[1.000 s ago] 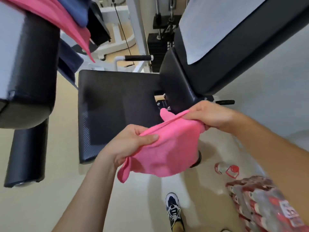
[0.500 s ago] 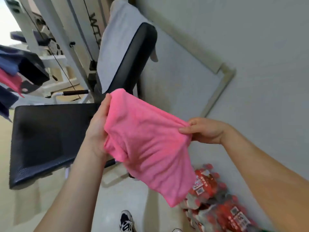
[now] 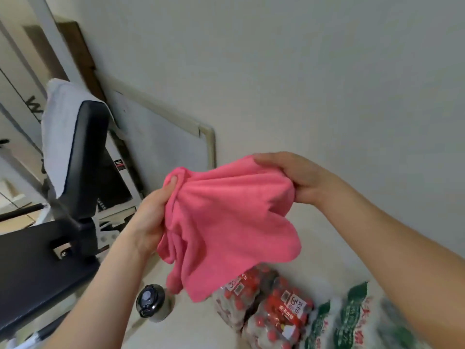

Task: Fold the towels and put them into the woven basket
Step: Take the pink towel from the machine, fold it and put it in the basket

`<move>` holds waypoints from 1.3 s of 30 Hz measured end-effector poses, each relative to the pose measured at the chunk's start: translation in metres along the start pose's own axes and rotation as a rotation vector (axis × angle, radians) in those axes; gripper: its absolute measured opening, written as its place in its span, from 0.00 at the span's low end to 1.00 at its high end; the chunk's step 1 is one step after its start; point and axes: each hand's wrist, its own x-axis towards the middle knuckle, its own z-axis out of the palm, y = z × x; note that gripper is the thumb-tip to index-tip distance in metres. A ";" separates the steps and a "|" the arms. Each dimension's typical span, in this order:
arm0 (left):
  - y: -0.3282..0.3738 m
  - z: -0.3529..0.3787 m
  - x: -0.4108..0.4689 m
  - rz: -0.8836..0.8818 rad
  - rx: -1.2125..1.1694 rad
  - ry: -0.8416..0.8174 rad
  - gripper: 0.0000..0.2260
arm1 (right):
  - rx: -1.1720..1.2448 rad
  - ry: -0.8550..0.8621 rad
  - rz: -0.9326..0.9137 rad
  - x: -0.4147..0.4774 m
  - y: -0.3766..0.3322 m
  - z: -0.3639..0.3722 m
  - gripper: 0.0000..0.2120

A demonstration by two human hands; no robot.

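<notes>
A pink towel hangs bunched in the air between both hands, in front of a pale wall. My left hand pinches its left upper corner with the thumb on top. My right hand grips the right upper edge, fingers curled over the cloth. The lower part of the towel droops loosely toward the floor. No woven basket is in view.
A black padded gym bench with an upright backrest stands at the left, a white towel draped over it. On the floor below lie a dark-lidded bottle, red-capped bottle packs and green-printed bags.
My view has swung right, toward the wall and floor. Both hands still hold the pink towel, now bunched closer together, with the bench shifted to the left edge.
</notes>
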 end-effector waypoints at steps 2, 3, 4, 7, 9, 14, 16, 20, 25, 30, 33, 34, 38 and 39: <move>0.000 0.022 -0.002 0.044 -0.084 -0.010 0.16 | -0.307 -0.080 0.058 -0.030 -0.002 -0.017 0.10; 0.002 0.032 -0.004 0.056 -0.096 -0.016 0.16 | -0.471 -0.093 0.097 -0.047 -0.003 -0.023 0.08; 0.004 0.038 -0.005 0.068 -0.062 -0.001 0.15 | -0.619 -0.081 0.145 -0.063 -0.003 -0.029 0.08; 0.008 0.045 -0.007 0.047 -0.016 -0.107 0.09 | -0.875 0.094 0.259 -0.107 0.005 -0.047 0.09; 0.001 0.045 -0.008 0.037 0.087 -0.227 0.04 | -0.901 0.242 0.276 -0.133 0.012 -0.054 0.05; -0.040 0.053 -0.020 0.166 0.585 -0.275 0.08 | -0.360 0.542 0.211 -0.212 0.037 -0.057 0.14; -0.058 0.059 -0.025 0.284 0.755 -0.246 0.07 | -0.228 0.616 0.154 -0.247 0.046 -0.056 0.13; -0.075 0.092 -0.043 0.388 0.852 -0.172 0.09 | -0.150 0.886 0.054 -0.315 0.055 -0.060 0.06; -0.067 0.167 -0.087 0.056 0.779 -0.584 0.15 | -0.313 1.065 -0.118 -0.392 0.047 -0.059 0.14; -0.096 0.221 -0.111 -0.056 0.526 -0.782 0.11 | -0.278 0.907 -0.306 -0.484 0.035 -0.052 0.18; -0.138 0.259 -0.101 -0.078 0.580 -0.844 0.12 | -0.262 0.926 -0.256 -0.529 0.060 -0.091 0.25; -0.156 0.271 -0.092 -0.038 0.645 -0.800 0.11 | -0.258 0.962 -0.195 -0.538 0.074 -0.109 0.27; -0.238 0.310 -0.063 0.222 1.006 -0.505 0.12 | -0.252 1.019 0.178 -0.559 0.154 -0.195 0.12; -0.255 0.316 -0.053 0.307 1.113 -0.420 0.12 | -0.284 1.026 0.284 -0.558 0.176 -0.212 0.10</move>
